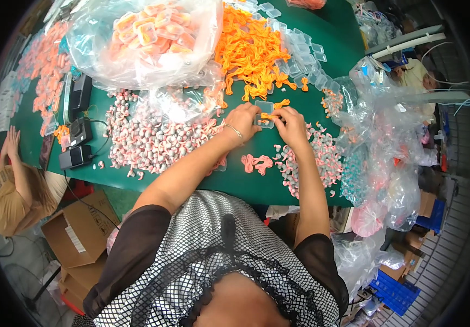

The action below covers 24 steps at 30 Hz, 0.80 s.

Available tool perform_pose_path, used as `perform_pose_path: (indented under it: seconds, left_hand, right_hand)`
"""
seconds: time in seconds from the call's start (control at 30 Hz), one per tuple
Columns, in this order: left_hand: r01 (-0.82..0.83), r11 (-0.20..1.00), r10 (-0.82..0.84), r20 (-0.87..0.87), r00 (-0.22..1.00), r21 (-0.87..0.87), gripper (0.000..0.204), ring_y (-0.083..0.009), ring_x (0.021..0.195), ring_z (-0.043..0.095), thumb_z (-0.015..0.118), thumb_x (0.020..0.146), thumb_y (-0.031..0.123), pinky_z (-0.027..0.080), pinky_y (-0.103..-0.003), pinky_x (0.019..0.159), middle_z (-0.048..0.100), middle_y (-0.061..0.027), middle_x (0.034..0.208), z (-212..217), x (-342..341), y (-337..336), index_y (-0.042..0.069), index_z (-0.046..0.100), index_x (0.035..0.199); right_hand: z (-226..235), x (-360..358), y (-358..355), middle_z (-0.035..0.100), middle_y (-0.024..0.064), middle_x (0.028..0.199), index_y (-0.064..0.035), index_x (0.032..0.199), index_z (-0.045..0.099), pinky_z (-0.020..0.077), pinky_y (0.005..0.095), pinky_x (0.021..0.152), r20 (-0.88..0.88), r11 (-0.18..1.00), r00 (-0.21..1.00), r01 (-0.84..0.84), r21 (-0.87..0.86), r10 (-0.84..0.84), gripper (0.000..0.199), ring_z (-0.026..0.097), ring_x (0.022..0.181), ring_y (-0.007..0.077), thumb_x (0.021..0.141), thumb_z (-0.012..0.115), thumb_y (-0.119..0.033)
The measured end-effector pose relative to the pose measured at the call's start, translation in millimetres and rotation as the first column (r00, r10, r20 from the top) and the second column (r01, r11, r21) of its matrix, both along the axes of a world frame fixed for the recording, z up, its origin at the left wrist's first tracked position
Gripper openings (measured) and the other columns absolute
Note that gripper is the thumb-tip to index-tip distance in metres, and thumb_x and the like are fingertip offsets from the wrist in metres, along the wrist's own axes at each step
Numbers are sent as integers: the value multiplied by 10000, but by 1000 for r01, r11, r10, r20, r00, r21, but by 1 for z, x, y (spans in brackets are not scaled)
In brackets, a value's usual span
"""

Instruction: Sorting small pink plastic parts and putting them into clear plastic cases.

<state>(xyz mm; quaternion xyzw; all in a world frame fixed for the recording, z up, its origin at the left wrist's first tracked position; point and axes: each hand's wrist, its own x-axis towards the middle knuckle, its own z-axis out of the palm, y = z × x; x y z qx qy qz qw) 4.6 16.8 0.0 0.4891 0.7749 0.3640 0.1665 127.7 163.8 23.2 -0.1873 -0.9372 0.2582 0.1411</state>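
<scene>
Hands (pixel 241 121) (pixel 291 126) meeting, small clear case (pixel 264 121) between both grips — seemingly pinched

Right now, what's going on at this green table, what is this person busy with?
A person at a green table has both hands on a small clear plastic case: the left hand steadies it while the right hand presses an orange cord piece at it. A heap of orange cords, empty clear cases and piles of pink-and-grey earplugs lie around them.
</scene>
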Motion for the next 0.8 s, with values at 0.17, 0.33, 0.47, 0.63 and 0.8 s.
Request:
perform_pose_path:
  seconds: [0.17,0.33,0.47,0.63,0.8]
  left_hand:
    - [-9,1000,9,35,999,-4,451,-303,931,568,786,646,161,465,-378,806,585,-115,913,2,-1,1,60,584,1036]
    - [10,1000,-9,63,998,-7,441,-304,931,566,781,652,157,463,-377,808,581,-117,913,-1,-3,2,64,584,1036]
    - [27,1000,-28,40,999,15,440,-305,937,564,779,654,157,463,-376,811,578,-114,921,0,-2,0,65,582,1036]
    - [50,999,-50,22,999,-18,420,-304,946,562,774,662,157,462,-382,821,579,-110,940,1,-4,-1,59,579,1022]
    - [35,999,-36,55,998,12,514,-306,961,562,767,672,148,467,-390,819,581,-110,949,6,1,-2,91,522,1120]
  right_hand:
    - [2,0,-8,596,19,845,-121,862,653,404,380,749,-78,978,989,-108,178,123,135,567,856,232,735,693,-137]
    - [9,-2,-12,584,23,866,-117,892,651,398,384,759,-47,950,985,-149,275,168,164,557,875,227,731,681,-116]
    - [8,-5,-5,577,25,889,-113,947,649,391,386,773,-63,970,993,-82,231,99,214,548,892,225,735,677,-109]
    - [5,-20,-2,572,24,934,-129,1017,642,388,396,782,57,934,998,-51,352,33,294,533,913,232,729,700,-125]
    - [0,-19,2,582,51,917,-88,978,618,433,402,762,27,991,1000,-14,131,11,277,563,906,265,715,700,-54]
